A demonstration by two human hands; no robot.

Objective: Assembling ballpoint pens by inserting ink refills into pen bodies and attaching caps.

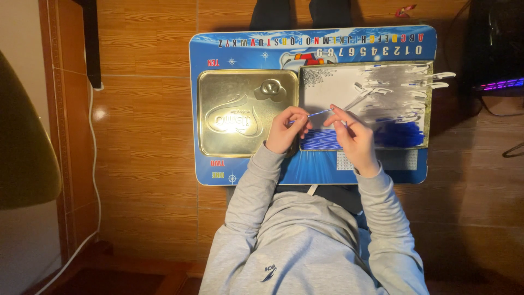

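My left hand (285, 131) and my right hand (352, 136) together hold a thin blue pen refill (319, 113) level above a small blue lap table (248, 54). Each hand pinches one end of it. Under the hands lies an open gold tin tray (338, 82) with several blue refills (393, 134) heaped along its near side and clear pen barrels (415, 82) piled at the far right. The tin's gold lid (240, 117) lies flat to the left of my left hand.
The lap table stands on a wooden floor (147, 136). A white cable (94, 164) runs along the left wall. A dark device with purple lights (499, 84) sits at the right. Dark trouser legs (300, 13) show beyond the table's far edge.
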